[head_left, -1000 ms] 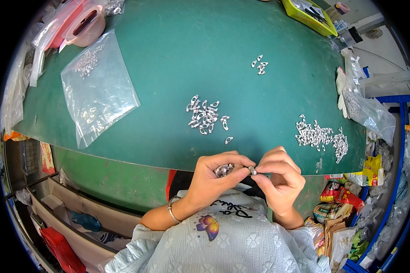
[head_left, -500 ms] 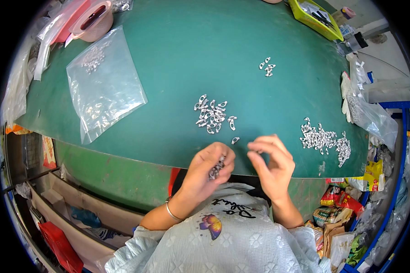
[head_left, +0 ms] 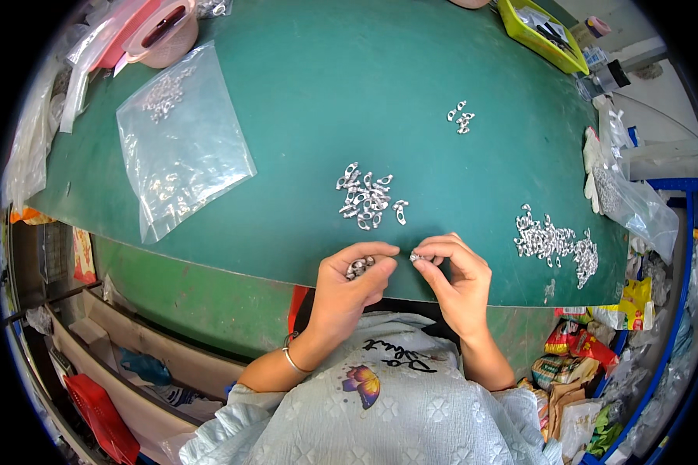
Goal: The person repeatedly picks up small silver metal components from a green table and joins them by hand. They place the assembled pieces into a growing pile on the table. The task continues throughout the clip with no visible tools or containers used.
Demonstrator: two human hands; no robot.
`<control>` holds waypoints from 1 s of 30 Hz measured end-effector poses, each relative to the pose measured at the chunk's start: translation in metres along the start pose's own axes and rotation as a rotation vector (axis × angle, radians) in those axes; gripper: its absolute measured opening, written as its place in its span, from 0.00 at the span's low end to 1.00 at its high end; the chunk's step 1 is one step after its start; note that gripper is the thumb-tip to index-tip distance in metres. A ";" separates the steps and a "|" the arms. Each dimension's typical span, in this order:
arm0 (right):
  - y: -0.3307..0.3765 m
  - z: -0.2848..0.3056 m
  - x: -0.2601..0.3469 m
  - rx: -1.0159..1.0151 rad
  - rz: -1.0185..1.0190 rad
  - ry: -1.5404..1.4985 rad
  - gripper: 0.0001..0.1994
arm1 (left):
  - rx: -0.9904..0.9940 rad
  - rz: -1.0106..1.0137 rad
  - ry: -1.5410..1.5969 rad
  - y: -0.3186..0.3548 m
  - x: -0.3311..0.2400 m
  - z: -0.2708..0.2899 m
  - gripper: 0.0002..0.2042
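My left hand (head_left: 347, 287) is curled around several small silver lobster clasps (head_left: 358, 268), which show between the fingers and thumb. Close to its fingertips, my right hand (head_left: 459, 280) pinches a single silver clasp (head_left: 416, 256) between thumb and forefinger. Both hands are over the table's near edge. Just beyond them lies a loose pile of silver clasps (head_left: 363, 195), with a couple of clasps (head_left: 399, 211) slightly apart at its right side.
On the green table (head_left: 302, 101), a larger clasp heap (head_left: 551, 240) lies right and a small group (head_left: 463, 120) farther back. A clear plastic bag (head_left: 186, 155) holding small parts lies left. A pink basket (head_left: 167, 46) and yellow-green tray (head_left: 539, 39) stand at the back.
The single clasp near the front of the pile is gone from the table, and my right hand now pinches a clasp. My hands are closer together, and the left one has turned.
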State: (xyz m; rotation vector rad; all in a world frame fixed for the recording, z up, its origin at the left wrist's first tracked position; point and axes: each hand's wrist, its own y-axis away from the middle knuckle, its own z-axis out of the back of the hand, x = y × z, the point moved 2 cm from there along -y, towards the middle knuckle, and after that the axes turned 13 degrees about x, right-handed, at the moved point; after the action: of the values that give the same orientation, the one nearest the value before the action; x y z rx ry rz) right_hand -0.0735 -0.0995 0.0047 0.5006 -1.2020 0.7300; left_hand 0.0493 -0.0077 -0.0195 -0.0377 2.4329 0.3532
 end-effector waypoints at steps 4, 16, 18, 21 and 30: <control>0.007 0.001 0.006 0.029 -0.027 -0.248 0.08 | -0.005 -0.044 -0.325 -0.002 -0.002 -0.010 0.08; 0.016 0.005 0.012 0.046 0.004 -0.427 0.09 | 0.103 -0.188 -0.498 -0.002 -0.008 -0.023 0.09; 0.017 0.005 0.012 0.047 0.014 -0.423 0.09 | 0.107 -0.194 -0.522 0.000 -0.010 -0.024 0.09; 0.019 0.006 0.012 0.034 0.016 -0.437 0.09 | 0.099 -0.187 -0.539 -0.002 -0.011 -0.027 0.08; 0.032 0.037 -0.006 -0.174 -0.012 0.054 0.06 | -0.020 -0.106 -0.496 -0.009 0.005 -0.025 0.06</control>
State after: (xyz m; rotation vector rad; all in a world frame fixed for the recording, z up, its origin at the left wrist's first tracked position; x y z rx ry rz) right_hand -0.1223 -0.1047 0.0085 0.3415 -1.1983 0.6180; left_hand 0.0313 -0.0220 -0.0066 -0.0782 1.9285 0.2974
